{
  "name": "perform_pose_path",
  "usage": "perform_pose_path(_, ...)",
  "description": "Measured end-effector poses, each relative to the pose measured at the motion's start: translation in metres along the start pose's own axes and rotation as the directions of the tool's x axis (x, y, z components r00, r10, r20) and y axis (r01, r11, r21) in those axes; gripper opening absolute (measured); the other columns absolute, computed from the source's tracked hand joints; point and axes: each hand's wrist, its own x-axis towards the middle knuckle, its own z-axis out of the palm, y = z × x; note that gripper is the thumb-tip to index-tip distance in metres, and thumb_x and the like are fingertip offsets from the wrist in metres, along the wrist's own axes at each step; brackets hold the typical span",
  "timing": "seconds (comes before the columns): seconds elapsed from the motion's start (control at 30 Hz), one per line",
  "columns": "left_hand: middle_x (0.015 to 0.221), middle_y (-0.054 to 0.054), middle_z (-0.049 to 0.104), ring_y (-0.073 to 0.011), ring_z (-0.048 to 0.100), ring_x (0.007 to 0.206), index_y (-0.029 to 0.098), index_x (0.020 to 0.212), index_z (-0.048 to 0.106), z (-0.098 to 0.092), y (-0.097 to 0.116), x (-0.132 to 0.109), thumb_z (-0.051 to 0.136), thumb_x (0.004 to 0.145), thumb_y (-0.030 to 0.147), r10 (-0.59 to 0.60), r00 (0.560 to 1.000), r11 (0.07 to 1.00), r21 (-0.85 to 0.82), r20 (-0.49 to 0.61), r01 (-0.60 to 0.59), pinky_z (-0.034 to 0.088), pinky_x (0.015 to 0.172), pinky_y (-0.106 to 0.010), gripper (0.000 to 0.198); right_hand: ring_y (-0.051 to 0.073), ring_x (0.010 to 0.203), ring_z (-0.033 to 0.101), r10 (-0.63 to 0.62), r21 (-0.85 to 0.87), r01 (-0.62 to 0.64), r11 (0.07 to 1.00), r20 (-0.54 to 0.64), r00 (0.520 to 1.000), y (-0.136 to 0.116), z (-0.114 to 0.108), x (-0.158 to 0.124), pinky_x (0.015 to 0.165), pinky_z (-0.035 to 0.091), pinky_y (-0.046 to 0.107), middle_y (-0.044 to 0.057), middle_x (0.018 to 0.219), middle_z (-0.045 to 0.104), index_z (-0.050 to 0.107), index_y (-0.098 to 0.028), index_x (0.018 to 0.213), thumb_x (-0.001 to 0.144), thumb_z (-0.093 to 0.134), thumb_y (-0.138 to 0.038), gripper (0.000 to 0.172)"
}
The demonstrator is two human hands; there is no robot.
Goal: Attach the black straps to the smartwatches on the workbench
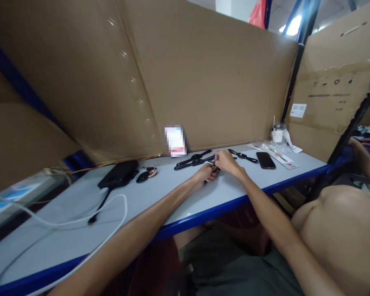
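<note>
My left hand [206,173] is closed around a small black watch [215,166], mostly hidden by the fingers. Over its upper end, my right hand [226,161] pinches at the same piece, where a shiny metallic bit shows. The two hands touch or nearly touch just above the table. Behind them and to the left lie two black smartwatches [189,163] with straps stretched flat. Another black smartwatch [243,156] rests to the right of my right hand, with a dark smartphone [265,160] beyond it.
On the grey table [160,201], a black case [119,174], a black oval object [142,176] and a white cable [125,205] lie left. A lit screen [175,141] leans against the cardboard wall [203,82]. Plastic wrapping and a white cup [276,135] stand right. Another person's arm [365,160] shows far right.
</note>
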Motion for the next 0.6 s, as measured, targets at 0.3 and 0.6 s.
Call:
perform_pose_path(0.3,0.06,0.009,0.035,-0.0028,0.028,0.038,0.022,0.08,0.036,-0.021,0.006,0.003,0.05,0.085,0.0,-0.163,0.983,0.971,-0.165,0.086,0.175,0.011,0.037,-0.013,0.026,0.019,0.094,0.071,-0.183,0.082,0.179,0.98,0.048,0.982,0.007,0.009,0.02,0.076,0.045,0.022,0.012,0.103,0.08,0.083,-0.015,0.097,0.083,0.06,-0.009,0.027)
perform_pose_path(0.6,0.062,0.009,0.035,-0.0029,0.031,0.037,0.022,0.085,0.037,-0.028,0.003,0.004,0.051,0.089,0.003,-0.174,0.984,0.941,-0.286,0.048,0.18,0.012,0.036,-0.013,0.024,0.017,0.077,0.071,-0.3,0.113,0.285,0.952,0.16,0.94,0.004,0.008,0.054,0.062,0.041,0.021,0.012,0.086,0.081,0.084,-0.012,0.086,0.077,0.06,0.0,0.028)
